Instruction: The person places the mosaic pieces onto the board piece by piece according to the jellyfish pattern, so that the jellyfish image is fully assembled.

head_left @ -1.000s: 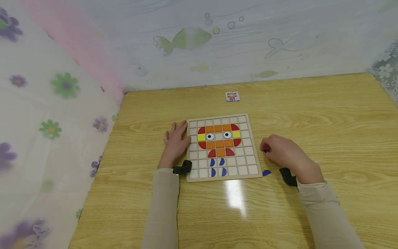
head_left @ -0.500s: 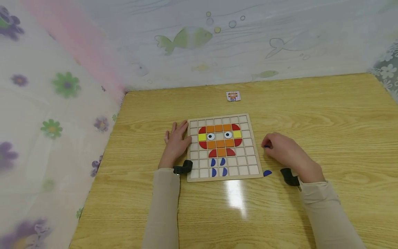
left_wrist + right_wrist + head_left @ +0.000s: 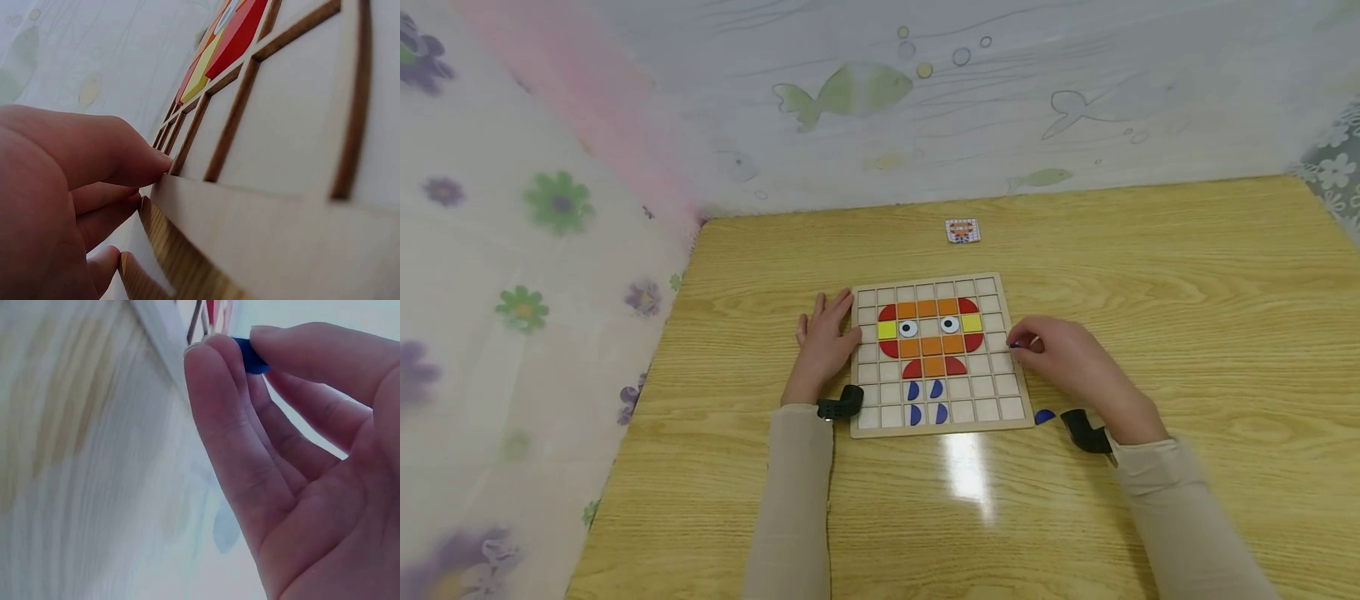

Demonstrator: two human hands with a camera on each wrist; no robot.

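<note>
A wooden grid board (image 3: pixel 997 364) lies flat on the table, with red, orange and yellow pieces, two eye pieces (image 3: pixel 950 325) and several blue pieces (image 3: pixel 915 414) in its cells. My left hand (image 3: pixel 826 352) rests at the board's left edge, fingers extended and thumb touching the rim, as the left wrist view (image 3: pixel 81 169) also shows. At the right edge, my right hand (image 3: pixel 1067 358) pinches a small blue piece (image 3: pixel 251 356) between thumb and fingers; most of that piece is hidden. One more blue half-round piece (image 3: pixel 1044 417) lies beside the board's lower right corner.
A small pattern card (image 3: pixel 962 231) lies on the wooden table (image 3: pixel 760 275) behind the board. Walls with printed fish and flowers stand behind and to the left. A black wrist camera (image 3: pixel 1086 432) sits on the right wrist, close to the loose blue piece.
My right hand has moved left with the blue piece, from the table beside the board to the board's right edge. The left hand and the board have stayed in place.
</note>
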